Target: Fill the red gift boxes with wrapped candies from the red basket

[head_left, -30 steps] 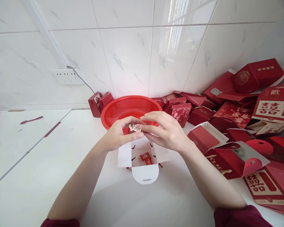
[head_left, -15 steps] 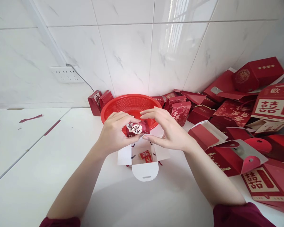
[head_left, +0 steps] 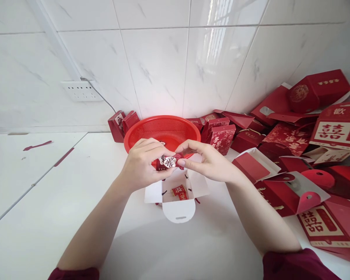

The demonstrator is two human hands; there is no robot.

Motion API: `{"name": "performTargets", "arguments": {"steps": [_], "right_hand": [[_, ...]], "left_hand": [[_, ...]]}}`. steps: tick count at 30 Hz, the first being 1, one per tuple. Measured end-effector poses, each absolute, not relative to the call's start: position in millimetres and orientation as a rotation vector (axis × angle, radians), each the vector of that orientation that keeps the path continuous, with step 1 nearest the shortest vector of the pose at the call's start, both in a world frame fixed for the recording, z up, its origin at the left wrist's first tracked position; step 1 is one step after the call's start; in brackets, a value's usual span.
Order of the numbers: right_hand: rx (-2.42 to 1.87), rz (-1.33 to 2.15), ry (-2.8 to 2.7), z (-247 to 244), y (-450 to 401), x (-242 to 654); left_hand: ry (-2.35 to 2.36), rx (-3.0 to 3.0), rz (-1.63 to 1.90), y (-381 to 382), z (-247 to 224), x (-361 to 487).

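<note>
Fingers (head_left: 189,165): bent in from both sides, narrowed to about the thickness of one dark red packet (head_left: 169,161).
Left hand (head_left: 141,163): wraps the packet's left part, fingers across the far edge and thumb along the near one.
Right hand (head_left: 211,161): thumb and index finger nearly meet at the packet's right end in what looks like a light pinch; the contact behind it is hidden.
Packet: held up over the far part of the white box, its white label with black characters facing up.
Feel: probably light; the wrapper seems thin, glossy and a little slippery, perhaps round a firmer filling that could break if squeezed hard.
Best hold: gently by the long edges, leaving the crimped-looking ends unstrained.
White box (head_left: 179,212): on the tabletop (head_left: 76,190) below the hands, flaps spread, with a small red printed piece (head_left: 180,191) inside; likely stiff card, soft at the folds.
Red basin (head_left: 160,125): perforated, just beyond the hands; something small with a white mark lies in it, mostly hidden.
Small boxes (head_left: 116,126): two red ones just left of the basin.
Carton heap (head_left: 288,132): red, jumbled, along the right.
Tiled wall (head_left: 154,74): behind everything, with a socket panel (head_left: 83,91) and cable at left.
</note>
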State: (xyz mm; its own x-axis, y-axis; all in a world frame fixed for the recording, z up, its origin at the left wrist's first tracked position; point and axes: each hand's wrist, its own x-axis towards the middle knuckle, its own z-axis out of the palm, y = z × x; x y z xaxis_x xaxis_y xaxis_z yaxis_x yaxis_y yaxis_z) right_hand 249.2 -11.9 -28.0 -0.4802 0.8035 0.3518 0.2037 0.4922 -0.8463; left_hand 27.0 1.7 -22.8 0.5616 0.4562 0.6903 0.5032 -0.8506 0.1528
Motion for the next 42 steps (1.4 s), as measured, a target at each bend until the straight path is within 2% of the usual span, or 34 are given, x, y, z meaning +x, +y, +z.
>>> {"name": "performTargets", "arguments": {"steps": [7,12,18,23,27,33,42], "right_hand": [[-0.79,1.37,-1.901,-32,-7,250],[-0.759,1.463,-1.771,-34,-5,249],[-0.673,1.376,-1.554,-37,-5,240],[-0.703,1.341,-1.589,-43,-8,232],[-0.737,1.32,-1.646,-44,-9,229],[-0.895,1.094,-1.745,-41,-9,232],[-0.739,1.318,-1.718,-40,-6,236]], "left_hand": [[-0.696,-2.76,-1.157,0,-22,27],[-0.945,-2.911,-1.151,-6,-18,28],[-1.527,-3.043,-1.627,-2,-19,31],[-1.525,-3.104,-1.905,-1,-20,32],[-1.501,-3.124,-1.835,-4,-18,33],[-1.539,-3.135,-1.613,-4,-15,29],[-1.529,-3.292,-1.441,-3,-12,22]]}}
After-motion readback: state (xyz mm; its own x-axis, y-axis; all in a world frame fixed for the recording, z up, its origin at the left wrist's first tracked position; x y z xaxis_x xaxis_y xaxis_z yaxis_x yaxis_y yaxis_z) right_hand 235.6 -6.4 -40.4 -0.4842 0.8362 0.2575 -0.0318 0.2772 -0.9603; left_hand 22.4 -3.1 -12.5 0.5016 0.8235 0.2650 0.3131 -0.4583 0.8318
